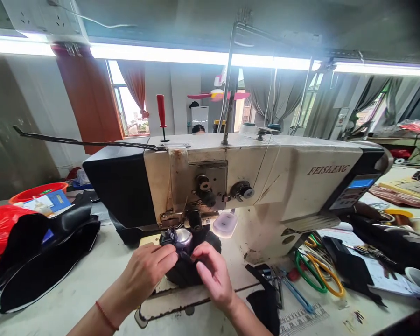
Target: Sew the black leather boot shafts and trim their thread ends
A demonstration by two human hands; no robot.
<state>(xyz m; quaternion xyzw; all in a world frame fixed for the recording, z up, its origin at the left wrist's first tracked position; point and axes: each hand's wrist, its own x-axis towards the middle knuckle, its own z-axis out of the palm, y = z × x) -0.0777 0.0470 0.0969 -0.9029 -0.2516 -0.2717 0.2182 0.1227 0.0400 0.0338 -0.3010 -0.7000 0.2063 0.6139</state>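
Black fabric [185, 275]: bunched beneath the left end of the FEISHENG sewing machine [266, 163]; we cannot tell its direction or long axis | our left hand [149, 263]: fingers curled at its left, grip hidden | our right hand [215, 277]: loosely open at its right

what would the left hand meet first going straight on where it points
Probably the black fabric at the sewing machine; the left hand seems to touch it, though depth is unclear.
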